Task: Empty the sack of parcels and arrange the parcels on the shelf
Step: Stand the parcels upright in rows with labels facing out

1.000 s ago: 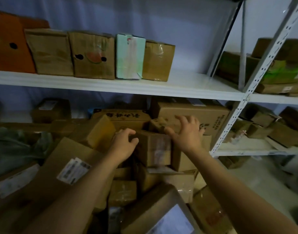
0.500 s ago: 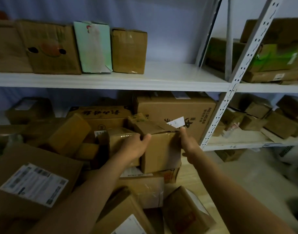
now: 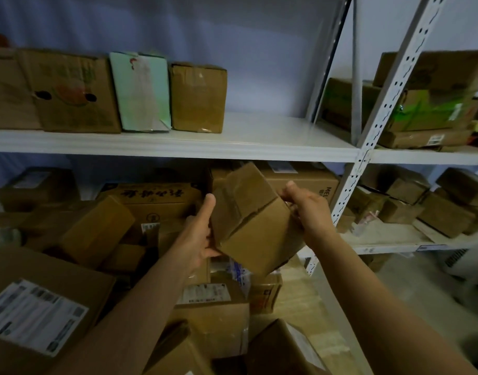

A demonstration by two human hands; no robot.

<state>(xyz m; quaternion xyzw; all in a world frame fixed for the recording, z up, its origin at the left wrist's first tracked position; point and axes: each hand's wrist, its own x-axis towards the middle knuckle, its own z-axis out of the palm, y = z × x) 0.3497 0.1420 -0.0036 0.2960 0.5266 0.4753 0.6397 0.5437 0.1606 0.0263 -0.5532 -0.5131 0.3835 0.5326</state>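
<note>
A small brown cardboard parcel (image 3: 248, 215) hangs tilted in the air just below the white shelf board (image 3: 259, 147). My left hand (image 3: 198, 234) grips its left side, thumb up along the face. My right hand (image 3: 308, 209) grips its right side, fingers hidden behind the box. On the shelf stand several boxes in a row: a brown fruit box (image 3: 73, 93), a pale green box (image 3: 140, 90) and a brown taped box (image 3: 198, 97). To the right of that last box the board is bare. No sack is clearly in view.
A heap of cardboard parcels (image 3: 102, 228) fills the floor and lower shelf at left, one with a large white label (image 3: 35, 318). A perforated white upright (image 3: 378, 120) divides the rack. More boxes (image 3: 427, 104) fill the right bay. Pale floor (image 3: 327, 307) shows at lower right.
Both hands took hold of the small parcel in the heap and lifted it up and tilted it, bringing it just beneath the shelf board. The view has shifted right.
</note>
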